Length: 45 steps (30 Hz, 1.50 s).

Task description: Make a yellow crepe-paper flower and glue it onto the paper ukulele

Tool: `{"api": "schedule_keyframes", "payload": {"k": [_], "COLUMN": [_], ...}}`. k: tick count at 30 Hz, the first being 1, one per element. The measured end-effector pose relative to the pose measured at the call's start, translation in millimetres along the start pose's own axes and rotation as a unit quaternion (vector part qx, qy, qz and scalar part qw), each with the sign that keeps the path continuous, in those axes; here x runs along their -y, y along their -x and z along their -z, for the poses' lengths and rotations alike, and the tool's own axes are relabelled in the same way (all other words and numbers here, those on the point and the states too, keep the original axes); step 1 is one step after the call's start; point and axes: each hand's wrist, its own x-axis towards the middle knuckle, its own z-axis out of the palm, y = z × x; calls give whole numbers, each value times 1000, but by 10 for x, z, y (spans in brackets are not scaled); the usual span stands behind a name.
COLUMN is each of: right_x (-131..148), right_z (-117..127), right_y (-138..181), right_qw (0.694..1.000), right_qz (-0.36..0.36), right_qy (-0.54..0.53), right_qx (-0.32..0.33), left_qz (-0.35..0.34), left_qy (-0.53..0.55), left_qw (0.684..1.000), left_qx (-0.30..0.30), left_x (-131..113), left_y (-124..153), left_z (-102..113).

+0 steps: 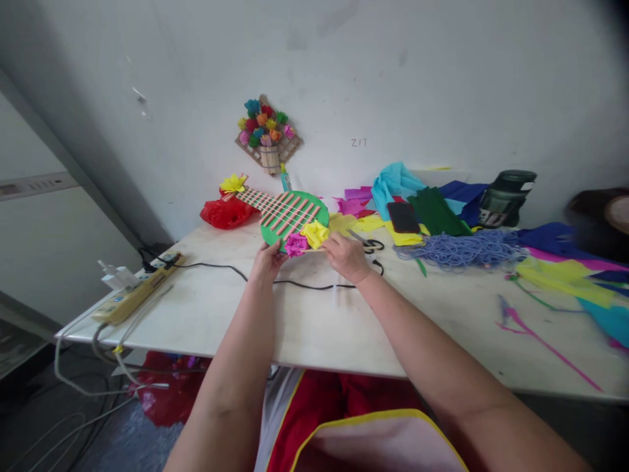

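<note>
A guitar-shaped paper craft (295,204) with a green round body, pale sticks and strings is tilted up above the table. My left hand (268,262) grips its lower left edge, the thumb by the magenta paper flower (297,244). A yellow paper flower (314,233) sits beside the magenta one, and another yellow flower (233,183) tops the neck. My right hand (346,255) is closed at the body's lower right, pinching a thin pale stick (314,250) whose tip reaches the magenta flower. Black-handled scissors (372,246) lie just beyond my right hand.
A black cable (221,266) crosses the table from a power strip (137,288). Red crinkled material (227,213) lies behind at left. At right are coloured paper sheets, a phone (403,217), blue cord (457,251) and a dark bottle (506,198). A flower craft (269,134) is at the wall.
</note>
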Motion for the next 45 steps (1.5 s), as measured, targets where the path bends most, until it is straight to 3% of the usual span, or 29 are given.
{"api": "schedule_keyframes", "payload": {"k": [28,45], "right_x": [-6,27], "right_z": [-34,-20], "right_y": [29,39], "right_qw": [996,994], "right_qz": [36,77], "right_qy": [34,37], "right_qx": [-76,-66], "left_qz": [27,23], "left_qy": [10,3], "left_qw": [1000,1000], "left_qx": [0,-5], "left_x": [8,-1], "left_y": [4,26], "left_z": [-13,-27]}}
